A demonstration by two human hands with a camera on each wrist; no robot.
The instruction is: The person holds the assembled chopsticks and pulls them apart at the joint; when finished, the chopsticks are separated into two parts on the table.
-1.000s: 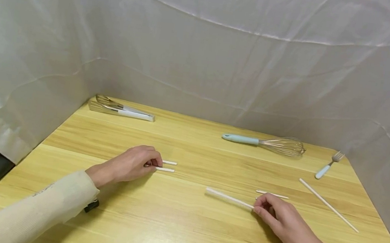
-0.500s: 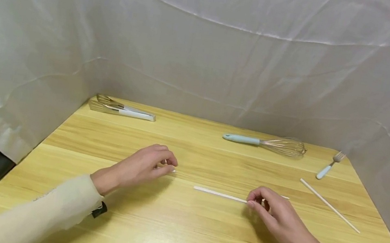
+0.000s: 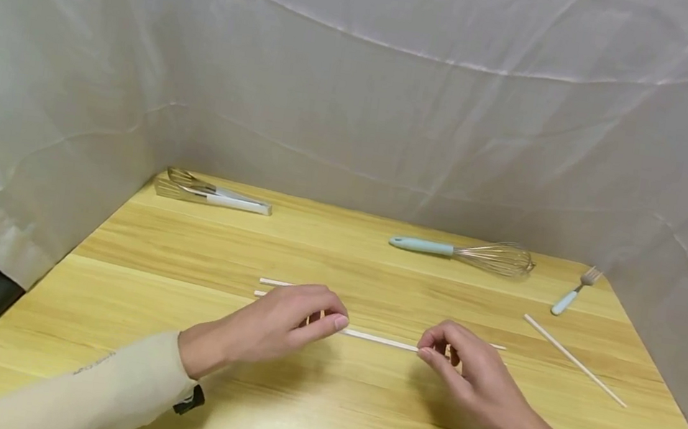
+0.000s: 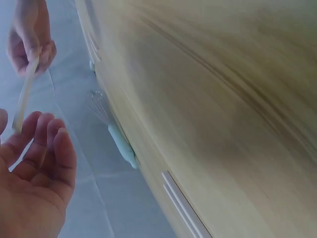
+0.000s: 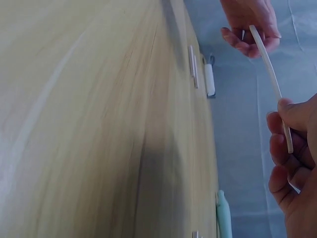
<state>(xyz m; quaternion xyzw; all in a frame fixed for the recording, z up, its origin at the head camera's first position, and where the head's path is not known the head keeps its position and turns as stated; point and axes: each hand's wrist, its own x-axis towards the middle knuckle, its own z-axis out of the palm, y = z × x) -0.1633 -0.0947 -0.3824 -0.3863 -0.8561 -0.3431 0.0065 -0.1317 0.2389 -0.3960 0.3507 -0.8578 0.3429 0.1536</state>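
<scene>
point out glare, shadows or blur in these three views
Head view: pale glare on the near tabletop, shadows beneath the left hand and right hand; left wrist view: slightly soft overall, the balloon whisk lacking crisp edges; right wrist view: dark shadow across the tabletop, the cloth backdrop tinted bluish.

A: Back of the counter [image 3: 369,421]?
B: Metal tongs [image 3: 215,200] left, balloon whisk [image 3: 449,250] right of middle, blue-handled fork [image 3: 574,294] far right.
A: Behind?
B: Pale creased cloth [image 3: 359,100].

Rear sticks [image 3: 274,282]: right ends apparently hidden behind left hand [image 3: 277,323]; sleeve lettering [image 3: 94,363] illegible.
</scene>
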